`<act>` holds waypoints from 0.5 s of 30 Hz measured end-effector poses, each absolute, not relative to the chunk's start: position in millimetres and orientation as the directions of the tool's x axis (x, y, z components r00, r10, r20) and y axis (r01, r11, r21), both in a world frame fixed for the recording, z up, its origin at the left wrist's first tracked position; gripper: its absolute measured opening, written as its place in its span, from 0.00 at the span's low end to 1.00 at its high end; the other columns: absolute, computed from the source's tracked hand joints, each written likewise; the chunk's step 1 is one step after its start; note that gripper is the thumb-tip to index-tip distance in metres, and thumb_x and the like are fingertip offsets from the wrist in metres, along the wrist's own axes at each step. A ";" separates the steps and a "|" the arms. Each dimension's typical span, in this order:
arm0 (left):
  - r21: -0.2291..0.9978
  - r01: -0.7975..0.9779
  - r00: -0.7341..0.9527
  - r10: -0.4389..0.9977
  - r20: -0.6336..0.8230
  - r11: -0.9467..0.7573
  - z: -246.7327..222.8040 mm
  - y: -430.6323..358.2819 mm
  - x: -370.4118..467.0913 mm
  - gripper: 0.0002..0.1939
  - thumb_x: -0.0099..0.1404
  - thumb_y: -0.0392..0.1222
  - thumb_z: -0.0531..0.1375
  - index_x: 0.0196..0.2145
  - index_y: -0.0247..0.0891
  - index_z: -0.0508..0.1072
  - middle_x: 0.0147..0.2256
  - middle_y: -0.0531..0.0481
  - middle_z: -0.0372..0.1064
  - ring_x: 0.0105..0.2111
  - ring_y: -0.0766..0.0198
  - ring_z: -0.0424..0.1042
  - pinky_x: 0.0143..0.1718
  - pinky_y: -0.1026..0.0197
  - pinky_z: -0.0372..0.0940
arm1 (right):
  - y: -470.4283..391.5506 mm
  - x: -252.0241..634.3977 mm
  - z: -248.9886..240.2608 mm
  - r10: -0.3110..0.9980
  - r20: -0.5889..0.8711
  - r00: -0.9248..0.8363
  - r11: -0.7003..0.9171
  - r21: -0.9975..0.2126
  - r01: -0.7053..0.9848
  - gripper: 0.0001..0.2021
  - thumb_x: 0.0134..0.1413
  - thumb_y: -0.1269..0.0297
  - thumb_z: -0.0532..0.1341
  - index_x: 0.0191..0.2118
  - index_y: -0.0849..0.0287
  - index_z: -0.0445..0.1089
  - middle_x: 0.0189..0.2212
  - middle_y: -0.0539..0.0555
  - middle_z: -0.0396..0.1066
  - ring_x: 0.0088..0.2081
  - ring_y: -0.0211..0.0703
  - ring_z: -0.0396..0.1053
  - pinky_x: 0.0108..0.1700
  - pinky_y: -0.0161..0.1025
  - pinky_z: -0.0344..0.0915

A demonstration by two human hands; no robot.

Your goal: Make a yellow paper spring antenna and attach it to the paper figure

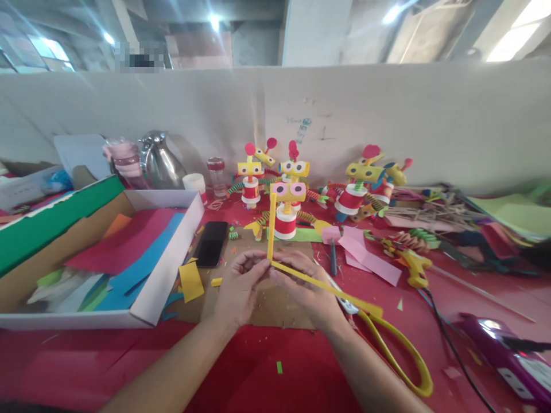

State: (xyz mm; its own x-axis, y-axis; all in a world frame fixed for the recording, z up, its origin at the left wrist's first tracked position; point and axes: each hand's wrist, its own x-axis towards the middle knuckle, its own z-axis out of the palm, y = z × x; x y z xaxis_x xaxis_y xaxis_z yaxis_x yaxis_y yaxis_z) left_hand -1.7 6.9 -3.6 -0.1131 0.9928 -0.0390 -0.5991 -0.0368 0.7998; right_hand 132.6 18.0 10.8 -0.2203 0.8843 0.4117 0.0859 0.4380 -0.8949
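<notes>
We are finding the left hand and right hand pinching yellow strips where they meet, above the cardboard; we are judging this a folding step, the next crease needing square alignment.

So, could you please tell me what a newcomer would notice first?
Probably the yellow-headed figures at the back of the red table. Next, perhaps, the yellow strips that meet between the left hand and right hand at the centre, then the open box of coloured paper on the left.

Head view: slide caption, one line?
Left hand and right hand hold yellow strips meeting at an angle before red-and-white cup figures.
</notes>
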 end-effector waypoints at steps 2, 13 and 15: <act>0.798 -0.602 -0.096 0.995 -0.040 -0.027 -4.8 6.5 -0.8 0.08 0.52 0.34 0.67 0.33 0.35 0.76 0.31 0.51 0.75 0.31 0.71 0.72 0.36 0.69 0.68 | 17.1 130.0 10.1 0.900 0.403 -0.163 0.421 -0.902 0.093 0.07 0.51 0.67 0.63 0.37 0.52 0.77 0.37 0.54 0.76 0.41 0.46 0.71 0.44 0.43 0.69; 0.815 -0.578 0.009 0.999 -0.052 0.048 -6.6 5.6 -6.3 0.11 0.51 0.32 0.67 0.34 0.36 0.75 0.31 0.51 0.74 0.33 0.68 0.72 0.41 0.63 0.67 | 22.3 133.7 2.4 0.926 0.343 -0.157 0.363 -0.923 0.125 0.07 0.53 0.64 0.62 0.36 0.55 0.78 0.35 0.55 0.75 0.38 0.45 0.72 0.41 0.41 0.70; 0.856 -0.514 0.016 0.999 -0.044 0.046 -5.2 6.2 -9.1 0.11 0.51 0.33 0.67 0.35 0.36 0.75 0.32 0.50 0.74 0.33 0.67 0.72 0.39 0.63 0.67 | 23.4 134.7 2.7 0.918 0.351 -0.182 0.380 -0.912 0.157 0.07 0.52 0.65 0.62 0.36 0.54 0.78 0.35 0.55 0.75 0.38 0.45 0.73 0.40 0.41 0.70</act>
State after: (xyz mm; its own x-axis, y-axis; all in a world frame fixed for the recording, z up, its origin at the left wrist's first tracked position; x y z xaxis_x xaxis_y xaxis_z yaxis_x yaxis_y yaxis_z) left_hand -9.1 6.2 -5.2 0.0158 0.9989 -0.0439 -0.5143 0.0458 0.8564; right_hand 134.7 23.4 2.7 -0.1817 0.9184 0.3515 0.1573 0.3800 -0.9115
